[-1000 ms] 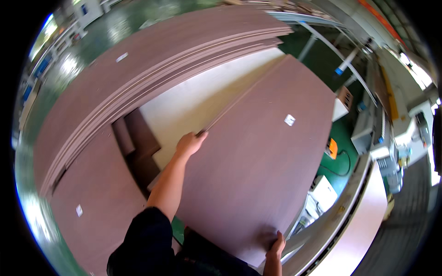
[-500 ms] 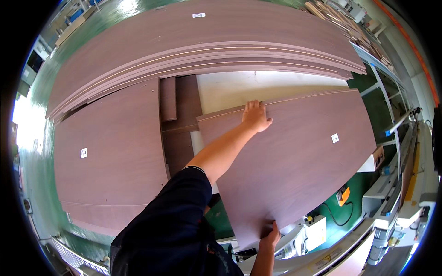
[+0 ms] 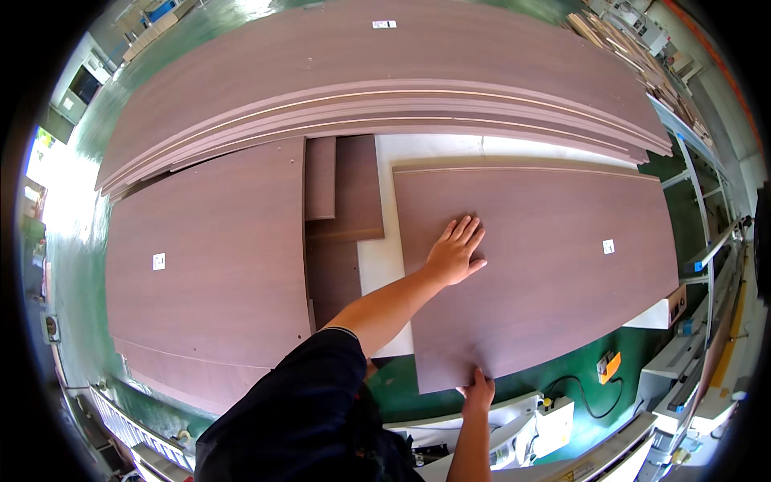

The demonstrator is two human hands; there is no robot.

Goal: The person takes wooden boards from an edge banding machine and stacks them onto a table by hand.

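Note:
A large brown laminated board (image 3: 546, 265) lies flat on a white surface (image 3: 377, 257), with a small white sticker near its right end. My left hand (image 3: 454, 252) rests palm down on the board's left part, fingers spread flat. My right hand (image 3: 479, 394) grips the board's near edge, fingers curled under it. My left arm wears a dark sleeve.
A tall stack of long brown boards (image 3: 385, 88) runs across the back. Another large board (image 3: 209, 265) with a sticker lies to the left, narrow brown strips (image 3: 345, 193) between. Green floor, a machine frame (image 3: 707, 265) and cables sit on the right and near side.
The board has swung from slanted to lying level across the white surface. My left hand moved from its far corner onto its flat face; my right hand stayed on the near edge.

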